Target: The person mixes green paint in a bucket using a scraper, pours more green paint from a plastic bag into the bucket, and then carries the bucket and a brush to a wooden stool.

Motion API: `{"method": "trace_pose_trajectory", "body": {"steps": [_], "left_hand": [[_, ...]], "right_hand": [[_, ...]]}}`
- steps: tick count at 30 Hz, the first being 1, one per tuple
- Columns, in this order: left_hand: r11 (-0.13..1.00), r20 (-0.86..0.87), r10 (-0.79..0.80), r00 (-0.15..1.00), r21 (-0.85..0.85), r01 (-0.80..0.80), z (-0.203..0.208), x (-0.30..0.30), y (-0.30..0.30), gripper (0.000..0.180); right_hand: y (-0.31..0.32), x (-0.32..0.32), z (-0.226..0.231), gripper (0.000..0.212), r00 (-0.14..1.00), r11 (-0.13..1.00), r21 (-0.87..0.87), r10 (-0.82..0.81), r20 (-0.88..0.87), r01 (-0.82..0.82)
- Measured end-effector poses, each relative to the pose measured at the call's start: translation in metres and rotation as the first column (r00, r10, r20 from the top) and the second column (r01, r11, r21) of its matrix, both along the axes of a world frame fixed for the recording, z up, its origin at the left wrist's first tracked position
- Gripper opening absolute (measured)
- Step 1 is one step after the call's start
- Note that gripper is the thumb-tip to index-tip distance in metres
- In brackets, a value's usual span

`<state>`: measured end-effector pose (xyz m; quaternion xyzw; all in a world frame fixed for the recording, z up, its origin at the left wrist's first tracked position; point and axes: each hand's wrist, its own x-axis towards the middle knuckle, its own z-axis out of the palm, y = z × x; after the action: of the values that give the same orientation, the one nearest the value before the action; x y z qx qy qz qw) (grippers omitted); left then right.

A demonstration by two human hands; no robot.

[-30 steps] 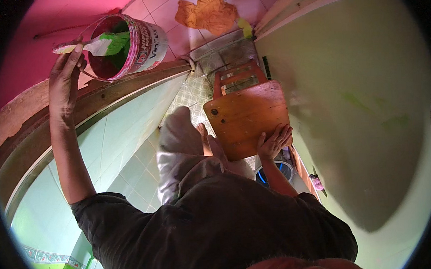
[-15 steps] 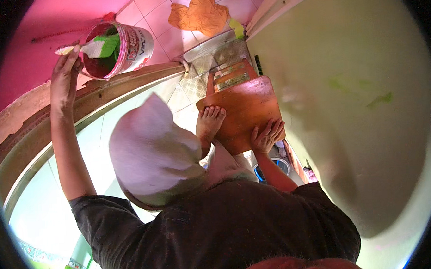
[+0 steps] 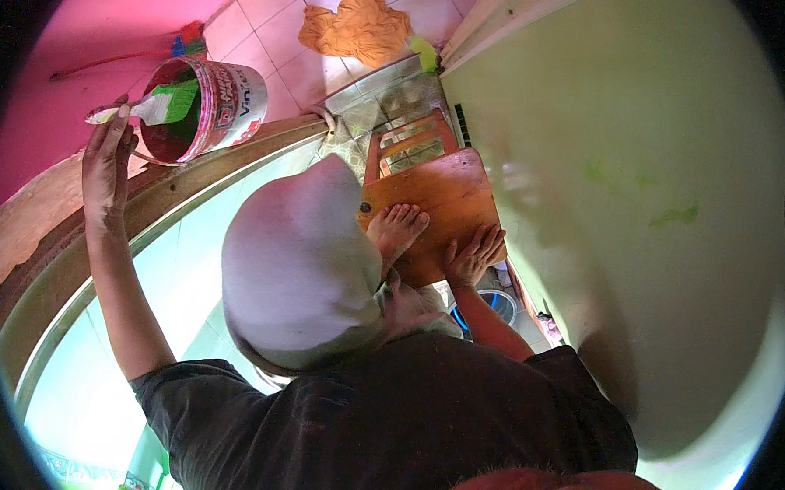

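My left hand point(image 3: 108, 157) grips the pale handle of a paintbrush point(image 3: 174, 103) at the mouth of a white paint bucket point(image 3: 242, 98). Green paint coats the bristles, and the bucket's inside is smeared green and pink. I cannot tell whether my fingers also hold the bucket. Lying flat with fingers spread, my right hand point(image 3: 474, 257) presses on the seat of a brown wooden chair point(image 3: 460, 181), near its right edge. My bare foot point(image 3: 398, 227) stands on the same seat, the bent knee point(image 3: 301, 258) in light trousers.
A pale green wall point(image 3: 652, 172) with brighter green smears rises close on the right. Ahead, an orange cloth point(image 3: 357, 28) lies on tiles. A brown ledge point(image 3: 218, 161) curves along the left under a pink wall point(image 3: 95, 52). Below the chair sits a round container point(image 3: 498, 306).
My knee and foot have moved right, the foot further onto the seat. The view has shifted slightly. My left hand still holds the brush at the bucket, and my right stays on the seat.
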<state>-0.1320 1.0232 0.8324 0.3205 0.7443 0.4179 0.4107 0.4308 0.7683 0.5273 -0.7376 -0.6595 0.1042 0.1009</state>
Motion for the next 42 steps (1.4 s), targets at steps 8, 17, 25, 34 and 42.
{"method": "trace_pose_trajectory", "body": {"steps": [8,17,25,34,42], "left_hand": [[0.999,-0.078,0.023,0.997,0.032,-0.020,0.014,0.057,0.009,0.019],[0.998,-0.079,0.066,0.995,-0.013,-0.068,0.013,0.046,0.005,0.040],[0.998,-0.028,0.063,0.998,-0.013,-0.063,0.012,0.041,0.002,0.038],[0.996,-0.020,0.086,0.996,0.007,-0.086,0.011,0.037,0.003,0.019],[0.995,-0.007,0.089,0.996,0.046,-0.089,-0.001,0.027,-0.009,0.020]], "right_hand": [[0.004,0.000,0.012,0.076,0.999,0.995,-0.094,0.019,0.038,-0.015],[0.057,0.007,0.067,0.083,0.998,0.880,-0.474,-0.056,-0.030,0.035],[0.078,0.056,0.060,0.078,0.999,0.895,-0.445,-0.013,0.032,0.026],[0.098,0.040,0.025,0.128,0.971,0.626,-0.777,-0.219,-0.097,0.064],[0.092,0.039,0.016,0.115,0.965,0.651,-0.756,-0.234,-0.118,0.065]]}}
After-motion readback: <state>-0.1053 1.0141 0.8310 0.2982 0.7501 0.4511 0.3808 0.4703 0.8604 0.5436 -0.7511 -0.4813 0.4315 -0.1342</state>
